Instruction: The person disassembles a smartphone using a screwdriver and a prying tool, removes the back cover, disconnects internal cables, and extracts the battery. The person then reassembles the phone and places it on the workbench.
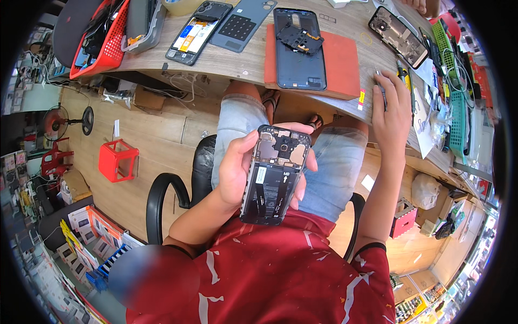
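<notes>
- Smartphone, black, rectangular, with its back cover off point(275, 178), sits at the centre of the frame, above the wearer's lap and clear of the desk; open side up, top end pointing toward the upper part of the frame, slightly tilted.
- Left hand point(236, 167) is closed round the phone: thumb side along the left edge, fingertips showing at the right edge.
- Right hand point(393, 110), upper right of the frame, rests on the grey-brown wood-grain desk point(345, 32), fingers part-curled over a slim dark-and-silver tool point(384, 100); cannot tell whether it is pinched or merely covered.
- Handling, judged: grip by the side edges only, fingertips off the exposed board; hold the open face level so loose parts cannot slide out.
- Judged: safer worked over the desk or the flat brick-red mat point(342, 67), top centre, than over the lap; a dropped screw would be hard to find below.
- Judged: steady the phone before any metal tip approaches; avoid pricking or bending the battery.
- Appearance: flat black battery point(276, 189) fills the lower part, with a narrow white label point(261, 175) and a white arrow mark.
- Upper part: dark round camera module point(284, 147) between pale copper-toned plates; finer connectors too small to read.
</notes>
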`<action>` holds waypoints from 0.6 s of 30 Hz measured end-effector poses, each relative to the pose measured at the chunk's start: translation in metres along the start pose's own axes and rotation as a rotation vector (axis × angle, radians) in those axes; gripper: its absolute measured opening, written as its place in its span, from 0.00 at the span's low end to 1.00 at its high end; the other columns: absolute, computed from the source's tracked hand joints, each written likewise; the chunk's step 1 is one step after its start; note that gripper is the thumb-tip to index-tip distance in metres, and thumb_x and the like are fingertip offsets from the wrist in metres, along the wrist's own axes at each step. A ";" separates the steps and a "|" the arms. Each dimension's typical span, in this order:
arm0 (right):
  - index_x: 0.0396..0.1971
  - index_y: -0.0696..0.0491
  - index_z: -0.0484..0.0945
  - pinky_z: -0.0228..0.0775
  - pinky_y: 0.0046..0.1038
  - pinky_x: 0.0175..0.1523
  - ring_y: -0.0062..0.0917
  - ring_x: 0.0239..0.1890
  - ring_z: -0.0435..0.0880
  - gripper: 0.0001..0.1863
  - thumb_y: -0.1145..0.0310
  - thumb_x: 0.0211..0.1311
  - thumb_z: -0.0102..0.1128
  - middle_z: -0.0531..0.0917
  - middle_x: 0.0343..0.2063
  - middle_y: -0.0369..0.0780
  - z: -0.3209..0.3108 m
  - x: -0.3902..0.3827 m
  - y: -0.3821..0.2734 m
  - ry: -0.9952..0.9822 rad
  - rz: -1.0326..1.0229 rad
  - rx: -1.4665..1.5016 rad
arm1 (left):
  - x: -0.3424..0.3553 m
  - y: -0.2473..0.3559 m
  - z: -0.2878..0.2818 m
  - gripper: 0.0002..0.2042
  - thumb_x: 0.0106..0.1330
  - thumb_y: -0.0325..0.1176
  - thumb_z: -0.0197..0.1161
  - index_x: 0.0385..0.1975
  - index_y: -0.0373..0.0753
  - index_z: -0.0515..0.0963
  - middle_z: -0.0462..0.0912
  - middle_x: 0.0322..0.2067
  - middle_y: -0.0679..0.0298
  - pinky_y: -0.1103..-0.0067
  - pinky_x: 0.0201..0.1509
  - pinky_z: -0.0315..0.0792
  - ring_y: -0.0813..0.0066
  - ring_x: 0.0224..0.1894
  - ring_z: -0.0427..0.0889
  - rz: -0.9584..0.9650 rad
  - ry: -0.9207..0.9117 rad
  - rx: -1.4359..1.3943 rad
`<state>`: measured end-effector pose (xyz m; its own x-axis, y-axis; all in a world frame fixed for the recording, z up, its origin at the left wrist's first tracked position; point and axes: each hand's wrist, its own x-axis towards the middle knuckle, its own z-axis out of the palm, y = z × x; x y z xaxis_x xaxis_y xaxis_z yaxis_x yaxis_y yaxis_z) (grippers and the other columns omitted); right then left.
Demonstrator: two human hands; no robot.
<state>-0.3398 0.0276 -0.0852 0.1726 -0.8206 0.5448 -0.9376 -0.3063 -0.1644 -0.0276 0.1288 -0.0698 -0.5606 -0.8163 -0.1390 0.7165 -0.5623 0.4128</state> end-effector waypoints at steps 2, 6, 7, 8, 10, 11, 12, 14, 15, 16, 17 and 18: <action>0.59 0.54 0.85 0.74 0.41 0.69 0.45 0.62 0.83 0.14 0.67 0.79 0.65 0.86 0.61 0.44 0.002 0.001 -0.001 0.024 0.005 0.004 | 0.000 -0.001 -0.001 0.43 0.81 0.63 0.42 0.79 0.28 0.61 0.81 0.51 0.34 0.58 0.31 0.90 0.44 0.32 0.90 0.009 -0.012 -0.018; 0.59 0.56 0.86 0.74 0.42 0.69 0.45 0.63 0.83 0.17 0.64 0.77 0.70 0.85 0.61 0.47 0.003 -0.001 -0.002 0.118 0.058 0.071 | 0.001 -0.003 -0.002 0.42 0.81 0.62 0.42 0.80 0.28 0.60 0.81 0.52 0.34 0.59 0.30 0.89 0.45 0.33 0.90 0.019 -0.009 -0.020; 0.58 0.56 0.86 0.74 0.42 0.69 0.45 0.63 0.83 0.17 0.64 0.77 0.71 0.85 0.61 0.47 0.004 -0.001 -0.002 0.143 0.074 0.094 | 0.001 -0.004 -0.003 0.42 0.81 0.62 0.42 0.80 0.28 0.60 0.80 0.53 0.33 0.59 0.30 0.89 0.45 0.34 0.90 0.018 -0.002 -0.036; 0.58 0.57 0.86 0.75 0.42 0.69 0.45 0.63 0.83 0.17 0.64 0.77 0.71 0.85 0.61 0.47 0.003 -0.002 -0.002 0.157 0.095 0.134 | 0.001 -0.005 -0.003 0.42 0.81 0.62 0.42 0.80 0.29 0.60 0.80 0.53 0.33 0.59 0.31 0.89 0.45 0.34 0.90 0.017 0.004 -0.051; 0.57 0.57 0.87 0.75 0.42 0.68 0.44 0.64 0.83 0.17 0.64 0.76 0.72 0.85 0.61 0.47 0.002 -0.005 -0.002 0.187 0.139 0.215 | 0.001 -0.007 -0.002 0.42 0.81 0.61 0.42 0.81 0.29 0.60 0.80 0.55 0.33 0.58 0.32 0.90 0.45 0.35 0.90 0.016 0.017 -0.073; 0.57 0.57 0.87 0.76 0.41 0.67 0.43 0.63 0.83 0.16 0.65 0.76 0.72 0.86 0.61 0.47 0.002 -0.005 -0.001 0.209 0.123 0.203 | 0.001 -0.007 -0.001 0.42 0.81 0.61 0.42 0.81 0.30 0.60 0.80 0.55 0.33 0.57 0.34 0.90 0.46 0.35 0.90 0.018 0.023 -0.081; 0.57 0.58 0.87 0.77 0.41 0.66 0.43 0.62 0.84 0.16 0.66 0.76 0.72 0.86 0.60 0.47 0.002 -0.007 0.001 0.228 0.108 0.190 | 0.000 -0.008 -0.001 0.42 0.81 0.61 0.41 0.81 0.30 0.59 0.80 0.56 0.33 0.57 0.35 0.91 0.46 0.35 0.90 0.019 0.030 -0.091; 0.56 0.58 0.87 0.78 0.40 0.64 0.41 0.61 0.85 0.16 0.67 0.76 0.73 0.86 0.60 0.47 0.000 -0.010 0.000 0.258 0.112 0.201 | -0.001 -0.008 0.002 0.41 0.83 0.62 0.39 0.83 0.32 0.58 0.80 0.57 0.33 0.56 0.38 0.91 0.46 0.38 0.91 0.035 0.067 -0.087; 0.56 0.58 0.87 0.79 0.39 0.64 0.41 0.60 0.85 0.15 0.68 0.76 0.73 0.87 0.59 0.47 -0.002 -0.011 -0.003 0.270 0.129 0.224 | -0.001 -0.008 0.003 0.41 0.84 0.62 0.38 0.84 0.33 0.57 0.80 0.57 0.34 0.56 0.40 0.91 0.47 0.39 0.91 0.043 0.083 -0.087; 0.56 0.58 0.87 0.80 0.39 0.63 0.40 0.59 0.86 0.15 0.68 0.75 0.73 0.87 0.59 0.47 -0.003 -0.013 -0.005 0.281 0.146 0.247 | -0.002 -0.008 0.004 0.41 0.84 0.62 0.37 0.84 0.33 0.56 0.80 0.57 0.34 0.55 0.42 0.90 0.47 0.41 0.91 0.047 0.108 -0.068; 0.56 0.58 0.87 0.80 0.38 0.62 0.39 0.58 0.86 0.15 0.69 0.75 0.73 0.87 0.58 0.47 -0.005 -0.015 -0.005 0.298 0.129 0.230 | -0.003 -0.009 0.006 0.41 0.85 0.63 0.36 0.85 0.34 0.55 0.80 0.57 0.34 0.55 0.43 0.90 0.47 0.42 0.90 0.051 0.133 -0.048; 0.56 0.58 0.87 0.80 0.37 0.62 0.38 0.58 0.86 0.14 0.70 0.75 0.73 0.88 0.58 0.46 -0.006 -0.018 -0.006 0.313 0.111 0.212 | -0.005 -0.011 0.006 0.41 0.86 0.63 0.34 0.85 0.35 0.54 0.80 0.57 0.35 0.55 0.44 0.90 0.47 0.44 0.90 0.054 0.158 -0.031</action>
<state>-0.3387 0.0472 -0.0884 -0.0579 -0.6776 0.7332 -0.8567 -0.3433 -0.3849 -0.0347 0.1397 -0.0680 -0.4503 -0.8548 -0.2578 0.7580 -0.5186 0.3956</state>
